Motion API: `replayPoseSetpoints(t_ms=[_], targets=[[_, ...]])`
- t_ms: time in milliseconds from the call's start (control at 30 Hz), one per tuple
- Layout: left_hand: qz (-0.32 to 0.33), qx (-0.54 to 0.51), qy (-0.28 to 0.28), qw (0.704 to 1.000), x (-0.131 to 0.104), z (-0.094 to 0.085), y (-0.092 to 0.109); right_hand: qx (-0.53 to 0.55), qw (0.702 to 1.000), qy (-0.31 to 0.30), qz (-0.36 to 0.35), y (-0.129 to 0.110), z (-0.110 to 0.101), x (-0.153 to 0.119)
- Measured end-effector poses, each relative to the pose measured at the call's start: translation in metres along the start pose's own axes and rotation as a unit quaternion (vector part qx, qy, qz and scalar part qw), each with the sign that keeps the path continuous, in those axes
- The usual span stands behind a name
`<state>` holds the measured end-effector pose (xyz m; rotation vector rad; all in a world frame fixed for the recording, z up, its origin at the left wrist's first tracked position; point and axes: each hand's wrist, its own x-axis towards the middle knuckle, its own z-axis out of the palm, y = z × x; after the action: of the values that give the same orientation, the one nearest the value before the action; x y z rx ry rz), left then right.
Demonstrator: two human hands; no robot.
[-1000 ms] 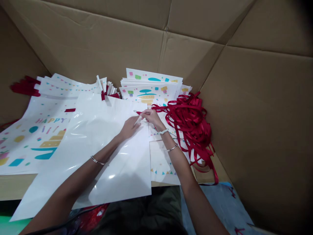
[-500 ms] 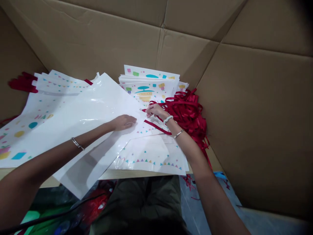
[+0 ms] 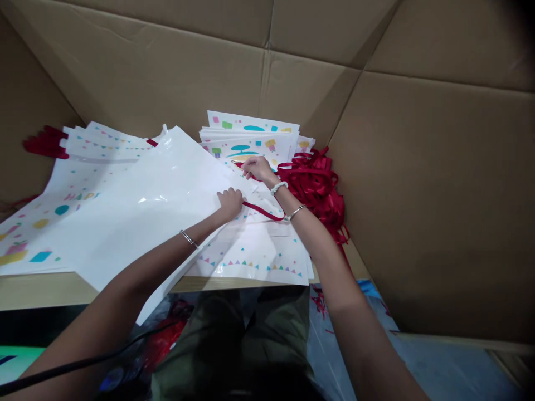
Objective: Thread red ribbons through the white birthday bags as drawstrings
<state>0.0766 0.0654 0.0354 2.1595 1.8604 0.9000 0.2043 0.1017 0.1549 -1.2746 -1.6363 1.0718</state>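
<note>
My right hand (image 3: 258, 169) is closed in a pinch on a red ribbon (image 3: 239, 165) with a small metal loop (image 3: 234, 162) at its tip. Below and left of it, my left hand (image 3: 230, 203) has its fingers curled at the right corner of a large blank white sheet (image 3: 142, 223). A strip of red ribbon (image 3: 265, 212) runs from under those fingers towards my right wrist; the fingertips are hidden. Beneath lie printed sheets (image 3: 242, 262) with coloured bunting.
A heap of red ribbon (image 3: 313, 184) lies right of my right hand. More printed sheets (image 3: 251, 127) are stacked at the back, and others (image 3: 50, 223) on the left. Cardboard walls (image 3: 188, 67) enclose the table (image 3: 37, 289).
My right hand has moved up and slightly left with the looped ribbon. My left hand has moved right and curled its fingers over the loose ribbon end.
</note>
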Motion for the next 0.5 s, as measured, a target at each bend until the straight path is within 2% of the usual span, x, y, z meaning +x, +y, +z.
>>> replayPoseSetpoints(t_ms=[67,200,367,500], targets=[[0.009,-0.049,0.009,0.999,-0.002,0.004,0.003,-0.001,1.0,0.003,0.002,0.0,0.002,-0.002],[0.021,-0.149,-0.009,0.988,-0.002,0.015,0.014,-0.01,1.0,0.016,0.017,0.007,0.005,-0.014],[-0.013,-0.192,0.003,0.981,0.01,0.026,0.028,-0.011,0.999,0.03,0.021,0.011,-0.002,-0.029],[-0.037,-0.202,0.005,0.979,0.021,0.024,0.031,0.0,0.999,0.036,0.009,0.002,-0.008,-0.034]])
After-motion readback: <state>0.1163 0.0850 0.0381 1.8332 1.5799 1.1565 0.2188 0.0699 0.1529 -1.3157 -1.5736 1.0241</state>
